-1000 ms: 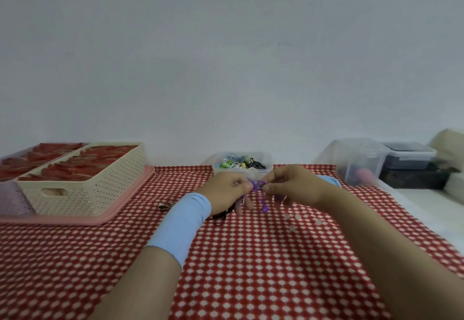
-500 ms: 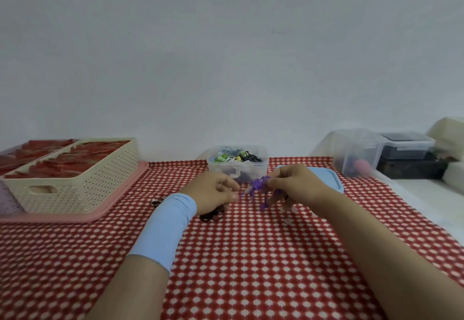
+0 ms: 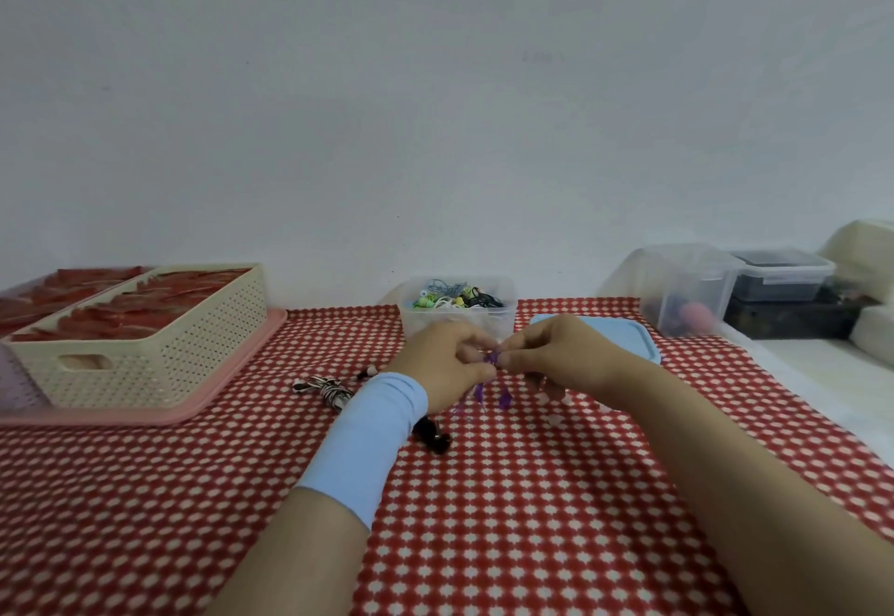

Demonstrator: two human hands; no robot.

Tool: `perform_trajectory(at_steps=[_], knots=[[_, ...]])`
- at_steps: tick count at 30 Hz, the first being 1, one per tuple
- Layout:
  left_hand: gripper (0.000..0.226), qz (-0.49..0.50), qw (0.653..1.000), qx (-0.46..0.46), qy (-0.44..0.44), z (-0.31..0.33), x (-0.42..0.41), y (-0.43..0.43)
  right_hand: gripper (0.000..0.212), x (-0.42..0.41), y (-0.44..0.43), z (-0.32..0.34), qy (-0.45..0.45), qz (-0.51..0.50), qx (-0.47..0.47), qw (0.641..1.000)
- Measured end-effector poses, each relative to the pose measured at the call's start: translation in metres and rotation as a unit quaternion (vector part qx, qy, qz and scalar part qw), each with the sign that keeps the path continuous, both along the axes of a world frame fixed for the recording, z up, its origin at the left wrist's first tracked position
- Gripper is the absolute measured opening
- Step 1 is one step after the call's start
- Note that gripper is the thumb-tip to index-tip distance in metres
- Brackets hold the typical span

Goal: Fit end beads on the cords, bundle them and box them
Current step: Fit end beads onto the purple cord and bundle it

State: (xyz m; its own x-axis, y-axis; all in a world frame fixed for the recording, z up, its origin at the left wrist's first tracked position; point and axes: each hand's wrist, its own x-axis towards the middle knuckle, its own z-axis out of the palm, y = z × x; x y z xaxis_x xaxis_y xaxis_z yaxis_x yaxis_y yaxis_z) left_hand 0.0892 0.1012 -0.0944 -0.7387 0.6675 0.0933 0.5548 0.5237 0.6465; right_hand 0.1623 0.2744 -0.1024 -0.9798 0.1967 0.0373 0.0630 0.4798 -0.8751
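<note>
Sitting in clear tub: colourful cords.

a purple cord is pinched between the left hand and the right hand, held just above the cloth. two purple ends hang below the fingers, too blurred to tell bead from cord. a clear box of mixed coloured cords stands open just beyond both hands, its blue lid lying flat behind the right hand. a striped bundle lies left of the left wrist, a black bundle just beside it.
</note>
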Motion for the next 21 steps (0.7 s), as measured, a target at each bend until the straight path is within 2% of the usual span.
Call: perform_trajectory(at_steps=[2, 5, 9, 14, 17, 21], knots=[[0.037, 0.009, 0.999, 0.022, -0.04, -0.001, 0.001, 0.002, 0.011, 0.005, 0.005, -0.001, -0.006, 0.002, -0.014, 1.0], [0.032, -0.018, 0.997, -0.032, -0.07, 0.003, 0.006, 0.001, 0.015, 0.009, 0.016, -0.002, -0.014, -0.019, -0.001, 1.0], [0.027, 0.0, 0.992, -0.126, -0.004, -0.003, 0.007, 0.001, 0.016, 0.011, 0.026, -0.005, -0.022, -0.054, 0.146, 0.988], [0.02, 0.017, 0.973, -0.216, 0.08, -0.005, 0.004, -0.001, 0.014, 0.013, 0.023, -0.009, -0.06, -0.035, 0.232, 0.97], [0.021, 0.021, 0.973, -0.203, 0.112, -0.006, 0.005, -0.002, 0.012, 0.011, 0.019, -0.011, -0.076, -0.022, 0.261, 0.962], [0.029, -0.008, 0.975, -0.184, 0.125, -0.01, 0.01, 0.006, 0.01, 0.01, 0.017, -0.013, -0.049, -0.034, 0.268, 0.962]])
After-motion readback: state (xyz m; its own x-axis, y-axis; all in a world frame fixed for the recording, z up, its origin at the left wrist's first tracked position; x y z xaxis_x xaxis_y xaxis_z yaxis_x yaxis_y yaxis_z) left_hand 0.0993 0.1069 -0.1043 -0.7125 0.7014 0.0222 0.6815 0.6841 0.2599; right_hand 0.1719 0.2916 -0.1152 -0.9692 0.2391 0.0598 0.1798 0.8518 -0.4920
